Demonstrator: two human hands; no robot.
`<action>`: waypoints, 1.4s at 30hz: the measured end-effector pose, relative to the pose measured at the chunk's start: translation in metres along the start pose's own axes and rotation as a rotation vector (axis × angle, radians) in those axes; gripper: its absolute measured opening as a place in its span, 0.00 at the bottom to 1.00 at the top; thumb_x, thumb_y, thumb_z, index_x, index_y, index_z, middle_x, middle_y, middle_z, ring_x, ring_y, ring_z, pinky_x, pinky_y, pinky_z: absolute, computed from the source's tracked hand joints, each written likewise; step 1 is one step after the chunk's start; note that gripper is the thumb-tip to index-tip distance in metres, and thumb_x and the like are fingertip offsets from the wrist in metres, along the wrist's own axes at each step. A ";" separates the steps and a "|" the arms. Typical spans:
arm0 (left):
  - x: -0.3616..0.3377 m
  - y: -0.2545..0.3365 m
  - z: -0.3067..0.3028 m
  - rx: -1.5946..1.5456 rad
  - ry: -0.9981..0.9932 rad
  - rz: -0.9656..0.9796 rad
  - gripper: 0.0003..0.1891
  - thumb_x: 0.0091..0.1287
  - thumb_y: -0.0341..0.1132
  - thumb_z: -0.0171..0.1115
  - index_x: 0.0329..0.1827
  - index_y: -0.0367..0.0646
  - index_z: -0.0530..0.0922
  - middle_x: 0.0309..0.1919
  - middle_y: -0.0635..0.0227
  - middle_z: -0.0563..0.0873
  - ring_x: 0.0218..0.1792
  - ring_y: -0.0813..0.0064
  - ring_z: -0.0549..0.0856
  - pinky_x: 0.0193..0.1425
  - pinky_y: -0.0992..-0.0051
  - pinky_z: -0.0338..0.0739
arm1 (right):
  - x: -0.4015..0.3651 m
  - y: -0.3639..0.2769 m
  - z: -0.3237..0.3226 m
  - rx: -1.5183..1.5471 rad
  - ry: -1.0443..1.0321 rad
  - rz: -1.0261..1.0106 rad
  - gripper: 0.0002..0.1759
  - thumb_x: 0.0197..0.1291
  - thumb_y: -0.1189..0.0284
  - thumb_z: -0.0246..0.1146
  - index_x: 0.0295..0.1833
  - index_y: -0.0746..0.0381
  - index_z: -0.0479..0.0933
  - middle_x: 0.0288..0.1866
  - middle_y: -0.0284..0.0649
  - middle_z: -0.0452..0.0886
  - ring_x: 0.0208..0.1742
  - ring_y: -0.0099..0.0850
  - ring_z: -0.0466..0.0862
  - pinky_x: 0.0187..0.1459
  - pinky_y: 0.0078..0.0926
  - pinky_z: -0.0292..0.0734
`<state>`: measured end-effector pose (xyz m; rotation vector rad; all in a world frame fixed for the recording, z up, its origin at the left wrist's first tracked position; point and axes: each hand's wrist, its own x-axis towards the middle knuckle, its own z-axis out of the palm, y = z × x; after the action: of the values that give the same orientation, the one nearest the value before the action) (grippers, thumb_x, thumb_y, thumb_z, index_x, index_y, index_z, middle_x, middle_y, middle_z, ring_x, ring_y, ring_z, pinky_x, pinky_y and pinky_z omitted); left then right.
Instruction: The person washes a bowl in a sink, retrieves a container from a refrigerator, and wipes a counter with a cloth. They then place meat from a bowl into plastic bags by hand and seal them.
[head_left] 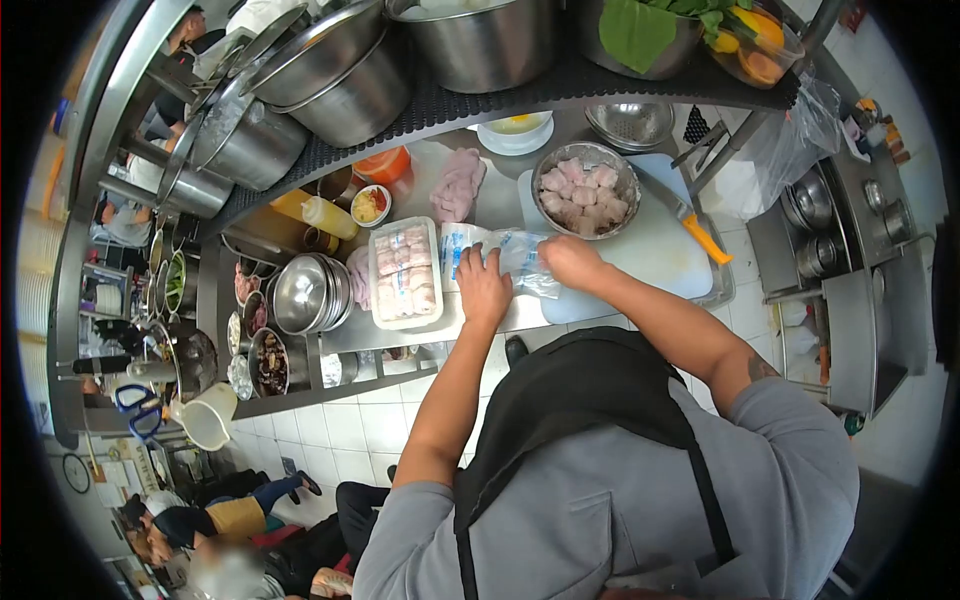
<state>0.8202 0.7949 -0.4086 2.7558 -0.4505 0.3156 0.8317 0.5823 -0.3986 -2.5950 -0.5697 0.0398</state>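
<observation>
A clear plastic bag with blue print lies across the metal counter between my two hands. At its right end, my right hand is closed with the fingers curled on the bag's edge. My left hand rests on the bag's left part, fingers apart and pointing away from me. Just left of it stands a white plastic tub with rows of wrapped pale meat portions inside. Behind my right hand, a steel bowl holds pale raw chunks, likely meat or fish.
A knife with an orange handle lies on the white cutting board at the right. Steel pots line the shelf overhead. Stacked bowls, a squeeze bottle and a pink cloth are nearby. Other people are at the lower left.
</observation>
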 end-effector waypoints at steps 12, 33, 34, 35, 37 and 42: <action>-0.023 0.054 0.036 0.184 -0.426 -0.194 0.30 0.78 0.57 0.41 0.73 0.48 0.72 0.74 0.64 0.73 0.68 0.57 0.75 0.69 0.47 0.65 | 0.037 0.012 -0.038 0.283 -0.336 0.060 0.11 0.54 0.65 0.71 0.38 0.60 0.86 0.38 0.48 0.88 0.42 0.47 0.87 0.45 0.39 0.81; 0.000 0.178 -0.033 -0.863 0.121 -0.301 0.20 0.66 0.41 0.71 0.54 0.38 0.81 0.44 0.59 0.89 0.51 0.63 0.86 0.47 0.67 0.81 | -0.103 0.081 -0.155 1.600 0.030 0.227 0.11 0.62 0.72 0.73 0.39 0.60 0.75 0.36 0.32 0.80 0.36 0.21 0.79 0.41 0.23 0.78; 0.002 0.196 -0.025 -1.029 0.107 -0.204 0.21 0.67 0.40 0.72 0.58 0.38 0.80 0.43 0.61 0.89 0.48 0.67 0.87 0.49 0.71 0.80 | -0.105 0.080 -0.149 1.579 -0.014 0.211 0.12 0.62 0.71 0.74 0.39 0.60 0.75 0.36 0.32 0.80 0.36 0.22 0.79 0.41 0.23 0.78; 0.005 0.217 -0.038 -0.988 -0.003 -0.128 0.21 0.68 0.38 0.71 0.60 0.38 0.79 0.42 0.62 0.89 0.46 0.70 0.87 0.48 0.73 0.79 | -0.105 0.079 -0.144 1.589 -0.030 0.201 0.12 0.62 0.71 0.74 0.39 0.60 0.75 0.36 0.32 0.80 0.36 0.22 0.79 0.41 0.23 0.78; 0.012 0.210 -0.015 -1.037 -0.174 -0.197 0.14 0.72 0.30 0.65 0.57 0.39 0.77 0.45 0.67 0.87 0.44 0.77 0.85 0.50 0.77 0.79 | -0.107 0.079 -0.133 1.607 -0.062 0.184 0.12 0.62 0.70 0.74 0.39 0.60 0.75 0.36 0.32 0.80 0.36 0.22 0.79 0.41 0.23 0.78; 0.003 0.171 -0.010 -1.546 0.054 -0.658 0.05 0.71 0.27 0.62 0.46 0.45 0.77 0.37 0.71 0.85 0.32 0.80 0.80 0.36 0.75 0.77 | -0.131 0.094 -0.143 1.714 0.120 0.296 0.08 0.66 0.76 0.67 0.43 0.61 0.73 0.41 0.37 0.81 0.41 0.26 0.82 0.46 0.25 0.80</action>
<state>0.7624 0.6448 -0.3501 1.2313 0.2234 -0.1271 0.7666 0.3903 -0.3245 -0.9547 0.0270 0.3073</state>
